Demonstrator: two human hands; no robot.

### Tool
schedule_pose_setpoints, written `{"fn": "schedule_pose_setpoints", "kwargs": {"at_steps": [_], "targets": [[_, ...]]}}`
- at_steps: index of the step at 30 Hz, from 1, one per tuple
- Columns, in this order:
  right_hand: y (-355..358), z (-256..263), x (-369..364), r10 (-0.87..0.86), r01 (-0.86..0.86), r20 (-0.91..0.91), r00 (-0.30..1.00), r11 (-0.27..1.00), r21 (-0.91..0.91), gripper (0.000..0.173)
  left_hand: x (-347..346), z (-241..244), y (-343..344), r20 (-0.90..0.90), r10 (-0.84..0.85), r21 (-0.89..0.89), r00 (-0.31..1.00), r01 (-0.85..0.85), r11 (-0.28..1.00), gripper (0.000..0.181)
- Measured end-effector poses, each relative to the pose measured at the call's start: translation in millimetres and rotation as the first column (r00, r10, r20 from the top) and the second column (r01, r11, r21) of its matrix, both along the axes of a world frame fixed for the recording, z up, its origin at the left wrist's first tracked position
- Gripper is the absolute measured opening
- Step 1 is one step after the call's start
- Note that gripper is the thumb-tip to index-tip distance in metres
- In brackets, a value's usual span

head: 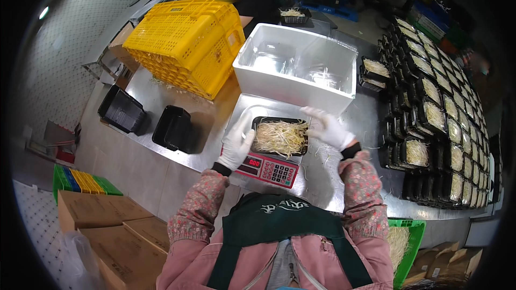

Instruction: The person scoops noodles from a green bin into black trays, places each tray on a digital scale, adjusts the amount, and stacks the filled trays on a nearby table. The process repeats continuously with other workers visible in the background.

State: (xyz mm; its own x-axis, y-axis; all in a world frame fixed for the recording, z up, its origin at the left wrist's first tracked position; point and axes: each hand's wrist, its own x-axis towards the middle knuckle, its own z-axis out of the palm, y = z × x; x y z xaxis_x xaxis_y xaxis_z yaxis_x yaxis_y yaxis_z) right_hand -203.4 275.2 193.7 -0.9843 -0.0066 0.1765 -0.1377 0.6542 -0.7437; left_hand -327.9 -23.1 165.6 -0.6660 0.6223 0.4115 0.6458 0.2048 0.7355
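A black plastic tray heaped with bean sprouts [281,137] rests on the metal pan of a red digital scale [278,171], whose lit display shows zeros. My left hand [238,141], in a white glove, is at the tray's left edge with thumb and fingers apart. On the tray's other side, my gloved right hand [329,129] has its fingers spread near the right edge; whether it touches the rim I cannot tell. Neither hand appears to grasp anything. Loose sprouts lie on the steel table to the right of the scale.
Behind the scale stands a white foam box [294,88] with clear film inside. Stacked yellow crates [181,44] and black empty trays [171,128] are at left. Many filled trays [433,117] are piled at right. Another person [258,0] is behind the crates. A green crate of sprouts [417,241] stands below.
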Motion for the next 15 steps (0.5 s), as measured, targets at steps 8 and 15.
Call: {"fn": "schedule_pose_setpoints", "kwargs": {"at_steps": [8, 15], "targets": [[31.2, 17.5, 44.1, -0.407, 0.458, -0.262, 0.875, 0.872, 0.173, 0.092, -52.3, -13.2, -91.4, 0.034, 0.302, -0.146, 0.953, -0.294, 0.945, 0.088], [-82.0, -2.0, -25.8, -0.169, -0.022, 0.206, 0.964, 0.717, 0.696, 0.131, 18.4, -20.7, 39.7, -0.251, -0.279, -0.426, 0.927, 0.153, 0.892, 0.073]]}}
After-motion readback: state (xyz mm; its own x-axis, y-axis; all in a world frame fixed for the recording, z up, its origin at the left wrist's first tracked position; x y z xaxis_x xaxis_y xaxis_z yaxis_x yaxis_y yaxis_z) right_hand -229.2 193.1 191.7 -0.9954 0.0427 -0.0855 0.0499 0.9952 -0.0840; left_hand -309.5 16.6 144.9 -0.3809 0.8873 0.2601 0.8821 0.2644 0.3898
